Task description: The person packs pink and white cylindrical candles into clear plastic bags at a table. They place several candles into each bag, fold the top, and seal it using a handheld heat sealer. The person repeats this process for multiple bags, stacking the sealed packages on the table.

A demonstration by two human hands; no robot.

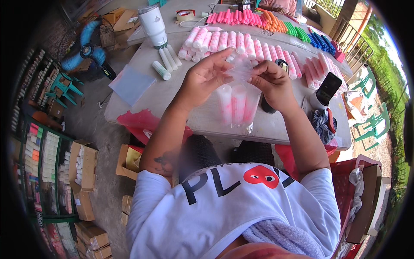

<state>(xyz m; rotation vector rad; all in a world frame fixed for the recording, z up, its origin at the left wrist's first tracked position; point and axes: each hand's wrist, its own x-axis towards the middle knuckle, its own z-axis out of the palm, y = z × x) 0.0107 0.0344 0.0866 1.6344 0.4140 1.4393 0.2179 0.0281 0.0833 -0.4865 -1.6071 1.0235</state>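
Observation:
Above the table's near edge I hold up a clear plastic bag (240, 72) with three pink-and-white candles (238, 103) standing side by side inside. My left hand (200, 80) pinches the left side of the bag's top between thumb and fingers. On the right side of that top, my right hand (274, 84) is closed in a pinch too. The plastic between the hands is gathered and creased. Just beyond lies a long pile of similar pink-and-white candles (223, 41). A flat stack of clear bags (133, 84) rests on the table to the left.
On the table (189, 121) stand a white tumbler (153, 26) and a phone (328, 88) propped on a white holder. Whitish-green candles (161, 70) lie near the tumbler; rows of coloured sticks (269, 21) lie farther back. A blue fan (86, 49) is at left, a red crate (345, 181) at right.

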